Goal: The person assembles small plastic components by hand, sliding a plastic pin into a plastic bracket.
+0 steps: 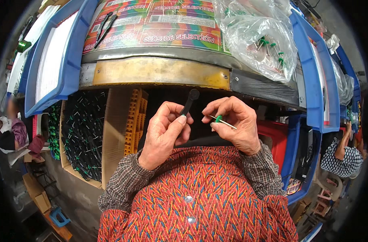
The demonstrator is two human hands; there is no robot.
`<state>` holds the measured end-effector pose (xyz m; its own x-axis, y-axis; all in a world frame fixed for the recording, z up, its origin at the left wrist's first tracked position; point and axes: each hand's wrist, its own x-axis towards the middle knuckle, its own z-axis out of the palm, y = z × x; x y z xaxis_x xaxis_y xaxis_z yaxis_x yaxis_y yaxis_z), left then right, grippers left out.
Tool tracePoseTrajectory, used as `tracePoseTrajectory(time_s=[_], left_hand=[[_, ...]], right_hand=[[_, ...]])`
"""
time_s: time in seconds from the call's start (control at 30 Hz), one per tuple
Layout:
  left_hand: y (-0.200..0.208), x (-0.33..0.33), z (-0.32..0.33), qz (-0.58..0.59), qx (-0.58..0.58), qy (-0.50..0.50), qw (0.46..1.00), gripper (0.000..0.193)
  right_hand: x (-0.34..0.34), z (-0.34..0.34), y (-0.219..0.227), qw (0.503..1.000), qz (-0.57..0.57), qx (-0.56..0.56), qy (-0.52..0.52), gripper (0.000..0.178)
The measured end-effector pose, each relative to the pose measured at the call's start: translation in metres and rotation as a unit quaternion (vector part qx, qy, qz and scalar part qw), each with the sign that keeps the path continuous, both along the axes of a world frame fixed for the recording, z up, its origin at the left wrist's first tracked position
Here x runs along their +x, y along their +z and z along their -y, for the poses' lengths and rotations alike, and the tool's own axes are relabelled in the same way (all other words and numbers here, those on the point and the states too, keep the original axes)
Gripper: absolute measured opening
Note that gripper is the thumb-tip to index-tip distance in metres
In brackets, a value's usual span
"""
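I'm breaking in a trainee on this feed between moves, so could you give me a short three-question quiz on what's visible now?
1. Which hand holds the black piece?
2. True or false: the clear plastic bag lies at the left end of the worktop.
3. Fill in: the pale stick in the right hand passes by a ____ disc.

Key:
1. The left hand.
2. False: the clear plastic bag lies toward the right of the worktop.
3. Green.
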<state>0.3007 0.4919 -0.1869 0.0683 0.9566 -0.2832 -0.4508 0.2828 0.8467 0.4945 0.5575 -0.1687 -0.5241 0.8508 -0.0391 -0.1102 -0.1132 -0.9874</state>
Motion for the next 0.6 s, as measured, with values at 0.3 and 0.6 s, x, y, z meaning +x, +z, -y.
tracePoseTrajectory(time_s=[0.3, 0.6], left_hand=[[-0.007, -0.005, 0.005, -0.092, 0.094, 0.073, 0.989, 0.016], [0.003, -0.019, 0.008, -0.057, 0.021, 0.041, 0.997, 0.018]], right_hand=[[-0.004, 0.002, 0.004, 0.97, 0.195, 0.145, 0.016, 0.021], [-0.01, 0.003, 0.009, 0.934, 0.211, 0.286, 0.012, 0.025]])
